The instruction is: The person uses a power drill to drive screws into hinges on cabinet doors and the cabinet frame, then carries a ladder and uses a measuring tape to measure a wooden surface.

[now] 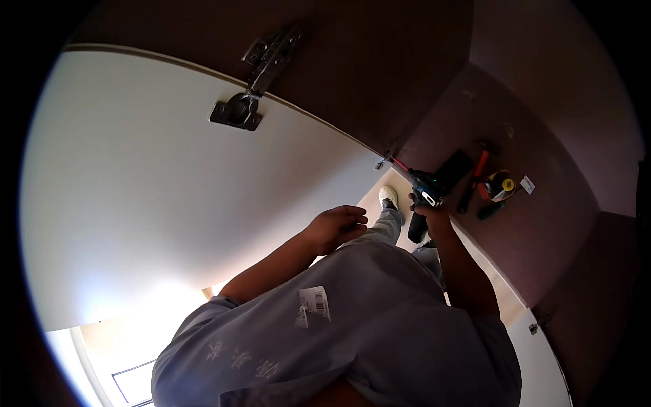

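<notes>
My right hand [435, 217] is wrapped round the grip of a dark cordless drill [425, 184] with a small green light on it. The drill's long red bit points up and left, and its tip reaches the lower hinge [384, 161] between the white cabinet door [163, 176] and the dark cabinet side. From this angle I cannot tell whether the tip sits in a screw. My left hand [335, 229] hovers in front of the door with fingers curled together; whatever they may hold is hidden. Higher on the door edge, a metal hinge [239, 112] joins door and cabinet.
On the cabinet floor [542, 237] lie a red-handled hammer [480, 166], a dark flat rectangular object [454, 169] and a yellow-topped roundish item [503, 184]. Another hinge [534, 329] shows on the white panel at the lower right. My shoe [388, 195] is below the door.
</notes>
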Motion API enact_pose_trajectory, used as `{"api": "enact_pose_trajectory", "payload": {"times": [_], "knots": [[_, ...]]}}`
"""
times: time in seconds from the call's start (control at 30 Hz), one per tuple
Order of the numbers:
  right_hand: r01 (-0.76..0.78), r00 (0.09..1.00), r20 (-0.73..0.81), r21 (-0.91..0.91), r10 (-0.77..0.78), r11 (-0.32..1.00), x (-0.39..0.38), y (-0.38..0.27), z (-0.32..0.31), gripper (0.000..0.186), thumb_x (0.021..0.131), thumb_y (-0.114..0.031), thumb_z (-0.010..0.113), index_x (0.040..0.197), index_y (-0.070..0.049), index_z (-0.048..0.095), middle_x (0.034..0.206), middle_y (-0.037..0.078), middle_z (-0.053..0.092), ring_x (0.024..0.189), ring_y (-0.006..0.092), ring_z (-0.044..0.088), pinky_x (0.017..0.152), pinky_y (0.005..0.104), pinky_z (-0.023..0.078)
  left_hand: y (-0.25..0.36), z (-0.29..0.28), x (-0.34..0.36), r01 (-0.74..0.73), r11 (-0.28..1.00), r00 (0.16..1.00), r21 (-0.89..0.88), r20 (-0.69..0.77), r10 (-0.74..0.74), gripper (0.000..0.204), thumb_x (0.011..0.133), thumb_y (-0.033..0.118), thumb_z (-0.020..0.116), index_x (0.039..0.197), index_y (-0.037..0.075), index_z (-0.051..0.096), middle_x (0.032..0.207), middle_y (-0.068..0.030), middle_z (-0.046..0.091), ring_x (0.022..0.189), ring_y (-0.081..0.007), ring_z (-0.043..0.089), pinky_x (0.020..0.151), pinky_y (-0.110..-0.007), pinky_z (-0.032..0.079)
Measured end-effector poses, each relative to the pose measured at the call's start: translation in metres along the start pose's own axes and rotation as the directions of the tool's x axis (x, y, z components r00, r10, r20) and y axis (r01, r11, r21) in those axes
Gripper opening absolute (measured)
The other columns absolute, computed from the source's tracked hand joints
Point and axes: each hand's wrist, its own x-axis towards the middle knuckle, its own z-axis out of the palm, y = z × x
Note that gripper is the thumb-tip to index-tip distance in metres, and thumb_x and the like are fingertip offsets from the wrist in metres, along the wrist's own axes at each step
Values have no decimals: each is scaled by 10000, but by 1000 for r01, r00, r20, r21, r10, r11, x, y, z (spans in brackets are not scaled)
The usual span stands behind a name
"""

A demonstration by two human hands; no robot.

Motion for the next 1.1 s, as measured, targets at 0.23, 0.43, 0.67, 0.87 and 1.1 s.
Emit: {"api": "enact_pose_trajectory", "payload": {"times": [0.23,0.43,0.67,0.87,1.1], "knots": [[16,999,-46,17,-15,1000,20,18,2,613,693,92,626,1294,-20,585,1103,128,712,948,233,700,810,369,582,-4,-17,-6,-4,997,1000,-79,27,6,240,1055,54,466,1259,0,580,1145,-113,651,1049,-209,653,940,-325,577],[65,998,-15,34,-65,997,29,23,3,613,696,91,637,1296,-19,581,1130,121,700,975,235,697,816,363,588,-4,-21,-1,-11,999,999,-37,31,12,228,1039,61,507,1240,13,603,1120,-109,677,1027,-216,676,933,-344,581],[112,994,13,-82,-112,990,32,48,0,536,755,57,693,1276,-14,589,1156,120,701,1010,233,700,894,354,553,1,-19,1,22,1000,1000,-18,15,-21,233,1044,65,501,1245,21,611,1128,-97,679,1027,-208,680,937,-339,581],[206,977,44,-478,-211,854,32,89,-15,499,809,-134,803,1250,-14,602,1129,88,701,1021,210,684,901,361,555,1,-23,9,52,999,999,-3,14,-52,234,1047,58,486,1235,26,623,1127,-101,682,1040,-209,683,937,-337,583],[-100,995,-12,73,101,992,31,72,-10,538,753,47,684,1273,-48,582,1081,70,677,1003,211,656,933,360,509,2,-29,5,58,997,998,-44,23,-57,246,1033,71,509,1248,12,613,1125,-118,680,1035,-234,687,946,-354,579]]}}
